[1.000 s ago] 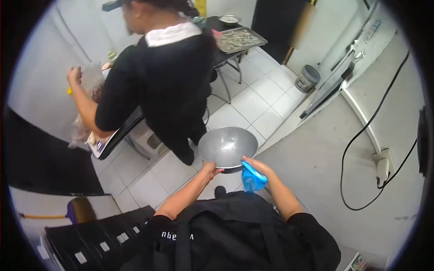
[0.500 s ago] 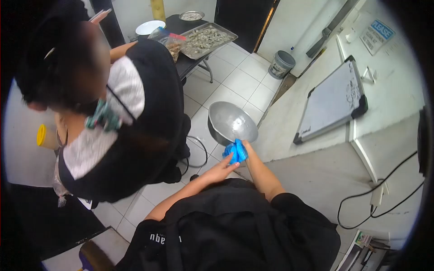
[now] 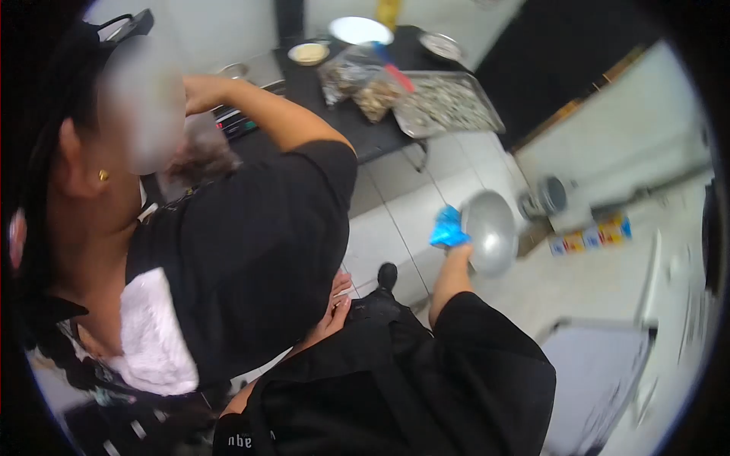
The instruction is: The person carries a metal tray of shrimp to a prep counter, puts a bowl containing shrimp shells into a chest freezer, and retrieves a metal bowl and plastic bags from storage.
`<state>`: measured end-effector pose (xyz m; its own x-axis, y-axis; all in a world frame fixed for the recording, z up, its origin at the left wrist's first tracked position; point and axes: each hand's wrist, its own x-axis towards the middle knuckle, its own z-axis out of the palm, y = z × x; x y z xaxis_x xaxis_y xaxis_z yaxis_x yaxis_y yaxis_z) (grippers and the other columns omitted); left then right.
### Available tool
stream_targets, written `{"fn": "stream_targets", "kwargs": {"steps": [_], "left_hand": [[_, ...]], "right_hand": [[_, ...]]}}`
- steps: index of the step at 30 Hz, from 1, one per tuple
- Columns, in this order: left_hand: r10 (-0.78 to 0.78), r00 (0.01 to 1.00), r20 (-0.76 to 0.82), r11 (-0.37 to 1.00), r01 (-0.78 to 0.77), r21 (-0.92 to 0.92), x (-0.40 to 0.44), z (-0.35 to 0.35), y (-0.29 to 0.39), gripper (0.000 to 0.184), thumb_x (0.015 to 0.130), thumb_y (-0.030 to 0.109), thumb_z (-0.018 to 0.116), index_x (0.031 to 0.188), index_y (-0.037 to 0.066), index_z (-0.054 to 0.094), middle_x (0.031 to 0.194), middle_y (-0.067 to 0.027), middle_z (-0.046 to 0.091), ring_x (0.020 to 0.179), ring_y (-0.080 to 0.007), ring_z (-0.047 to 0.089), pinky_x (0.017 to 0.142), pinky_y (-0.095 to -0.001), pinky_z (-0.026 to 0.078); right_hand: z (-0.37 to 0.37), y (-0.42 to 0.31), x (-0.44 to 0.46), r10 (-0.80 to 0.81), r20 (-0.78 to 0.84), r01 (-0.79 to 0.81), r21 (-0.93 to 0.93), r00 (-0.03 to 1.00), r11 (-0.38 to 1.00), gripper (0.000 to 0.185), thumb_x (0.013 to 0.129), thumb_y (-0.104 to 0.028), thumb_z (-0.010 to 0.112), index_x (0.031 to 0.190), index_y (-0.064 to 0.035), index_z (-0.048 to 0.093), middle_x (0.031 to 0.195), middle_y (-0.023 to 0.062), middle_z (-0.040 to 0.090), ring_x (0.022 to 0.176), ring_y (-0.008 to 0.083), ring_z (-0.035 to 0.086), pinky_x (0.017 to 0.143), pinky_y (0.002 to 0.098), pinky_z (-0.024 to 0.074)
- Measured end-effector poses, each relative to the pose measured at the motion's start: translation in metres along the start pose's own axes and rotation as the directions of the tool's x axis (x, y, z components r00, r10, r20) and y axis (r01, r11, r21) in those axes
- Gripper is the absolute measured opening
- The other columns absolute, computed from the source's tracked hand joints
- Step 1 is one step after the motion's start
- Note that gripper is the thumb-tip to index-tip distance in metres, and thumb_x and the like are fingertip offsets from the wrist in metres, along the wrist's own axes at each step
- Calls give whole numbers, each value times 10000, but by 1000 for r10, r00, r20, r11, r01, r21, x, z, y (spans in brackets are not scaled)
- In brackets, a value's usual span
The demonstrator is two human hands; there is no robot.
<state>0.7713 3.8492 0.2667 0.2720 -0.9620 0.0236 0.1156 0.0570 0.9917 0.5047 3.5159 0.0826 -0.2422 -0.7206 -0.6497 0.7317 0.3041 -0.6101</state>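
Observation:
My right hand (image 3: 458, 255) is closed around crumpled blue plastic (image 3: 449, 227), its arm stretched forward. Right beside it is a round silver metal basin (image 3: 493, 232); the fingers overlap its near rim, and I cannot tell whether they also grip it. My left hand (image 3: 334, 308) is low at my front, close to the black shirt of a co-worker (image 3: 251, 243). Its fingers are straight and a little apart, with nothing visible in them; part of the hand is hidden behind the co-worker.
A dark table (image 3: 304, 99) bears a metal tray (image 3: 494, 121) of greyish pieces, filled plastic bags (image 3: 376, 99), a white bowl (image 3: 360, 30) and a small bowl (image 3: 309, 54). A grey bucket (image 3: 550, 196) stands by the wall. The whiteboard (image 3: 593, 380) is at lower right.
My view has turned. My left hand has left the blue plastic and dropped toward my front. My right hand still has the plastic. The co-worker has turned toward the table, one arm raised.

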Motion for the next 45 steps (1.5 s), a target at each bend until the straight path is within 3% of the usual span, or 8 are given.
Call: {"fn": "stream_targets", "kwargs": {"steps": [6,10,13,17,24,34,42,45], "left_hand": [[222,868,-444,768,125,628,19,54,43,235,884,21,519,1118,13,540,1101,-152,577,1043,-216,571,885,-311,452],[43,735,-676,890,279,360,37,96,33,371,868,38,568,1225,12,472,1038,-128,586,918,-201,612,805,-294,495],[-102,728,-677,912,340,228,92,111,22,754,867,134,605,1440,34,126,1045,-139,575,894,-196,608,781,-300,502],[-15,697,-717,828,411,382,183,71,-29,933,833,232,640,1423,-30,-34,849,-72,635,694,-154,602,697,-285,488],[-48,482,-875,977,203,58,344,73,-10,970,862,129,601,1394,8,-201,878,-102,605,657,-137,592,542,-255,480],[-194,191,-962,981,49,-188,500,88,-69,948,842,97,593,1448,183,-132,1094,-186,557,817,-219,621,669,-306,511],[96,144,-985,949,284,134,633,176,-68,1016,779,95,650,1455,172,-106,1337,-285,234,1078,-335,422,985,-398,341],[144,-76,-987,958,261,120,636,186,-47,1002,765,101,657,1462,143,-62,1299,-267,296,1033,-310,433,948,-371,360]], "right_hand": [[24,-71,101,104,89,-79,-249,991,965,381,870,-408,349,977,-122,577,879,82,598,738,268,569,654,453,474],[39,-132,135,145,143,-77,-402,979,912,374,869,-415,359,966,-126,574,861,77,592,723,260,563,640,440,469],[55,-180,157,144,206,-29,-477,968,879,369,868,-420,366,958,-128,572,848,73,587,712,254,559,629,431,465],[94,-256,174,66,316,111,-509,946,853,362,866,-428,376,946,-132,569,830,68,580,697,247,553,616,418,460],[169,-403,203,-140,454,387,-513,880,766,353,864,-440,393,926,-138,565,800,58,569,671,233,543,591,396,451],[273,-536,301,-278,482,545,-607,831,578,343,861,-458,418,898,-147,558,756,45,553,633,214,529,557,365,438],[369,-612,416,-257,504,558,-651,825,514,339,859,-472,437,875,-153,553,720,35,540,603,199,518,529,340,428],[401,-647,476,-200,545,562,-653,814,507,338,858,-477,445,867,-156,551,707,31,535,592,193,513,519,331,424]]}}
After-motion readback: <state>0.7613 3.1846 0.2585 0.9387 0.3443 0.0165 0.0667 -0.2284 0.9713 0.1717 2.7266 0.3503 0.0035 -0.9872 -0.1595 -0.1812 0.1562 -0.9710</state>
